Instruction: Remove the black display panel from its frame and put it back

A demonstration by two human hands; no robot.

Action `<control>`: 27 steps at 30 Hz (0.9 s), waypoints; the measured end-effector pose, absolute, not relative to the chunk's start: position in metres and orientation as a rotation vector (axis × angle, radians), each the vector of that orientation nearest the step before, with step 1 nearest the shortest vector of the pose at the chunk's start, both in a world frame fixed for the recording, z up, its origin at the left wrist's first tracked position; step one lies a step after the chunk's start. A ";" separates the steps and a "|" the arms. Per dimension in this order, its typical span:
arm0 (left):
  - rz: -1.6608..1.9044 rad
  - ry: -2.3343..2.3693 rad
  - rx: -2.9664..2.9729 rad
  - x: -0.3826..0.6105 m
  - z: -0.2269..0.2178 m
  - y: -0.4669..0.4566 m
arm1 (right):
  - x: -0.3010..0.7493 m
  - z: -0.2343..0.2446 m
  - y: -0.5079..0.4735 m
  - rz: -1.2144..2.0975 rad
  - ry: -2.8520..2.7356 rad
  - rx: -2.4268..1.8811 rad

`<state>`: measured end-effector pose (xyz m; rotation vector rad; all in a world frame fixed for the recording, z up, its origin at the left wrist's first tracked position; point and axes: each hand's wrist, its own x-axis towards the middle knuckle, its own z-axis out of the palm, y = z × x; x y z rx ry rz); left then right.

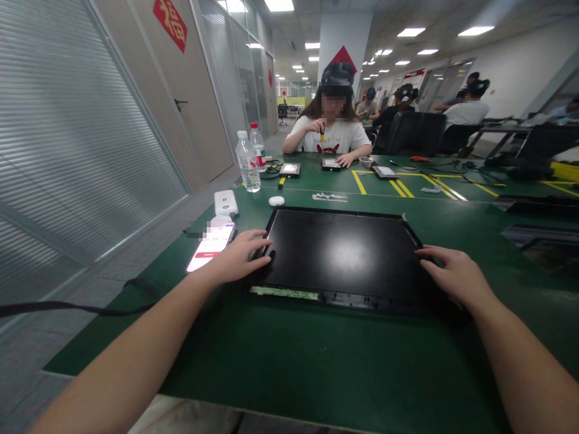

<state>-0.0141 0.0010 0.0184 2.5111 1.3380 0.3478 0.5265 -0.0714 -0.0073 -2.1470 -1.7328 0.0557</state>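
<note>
A large black flat panel [344, 256] lies on the green table [316, 361] in front of me, with a strip of green circuit board showing along its near edge. My left hand [239, 259] rests on the panel's left edge, fingers curled over it. On the right edge, my right hand [452, 274] holds the panel in the same way. Both forearms reach in from the bottom corners.
A lit phone [211, 246], a white charger block [225, 202] and a small white case [276, 201] lie left of the panel. Two water bottles [248, 161] stand further back. Across the table a person [332, 129] works on small devices. A black cable [67, 308] hangs off the left.
</note>
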 end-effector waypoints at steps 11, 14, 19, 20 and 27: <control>0.443 1.645 2.470 -0.006 -0.002 0.008 | 0.551 -0.025 -0.059 0.053 -1.728 -2.421; 0.412 1.657 2.480 -0.002 -0.002 0.008 | 0.553 -0.028 -0.057 0.085 -1.716 -2.428; 0.393 1.604 2.494 -0.002 -0.003 0.009 | 0.561 -0.034 -0.055 0.212 -1.599 -2.399; 0.410 1.599 2.485 -0.002 -0.003 0.009 | 0.563 -0.036 -0.054 0.237 -1.566 -2.397; 0.362 1.601 2.446 -0.002 -0.001 0.009 | 0.566 -0.045 -0.052 0.352 -1.405 -2.355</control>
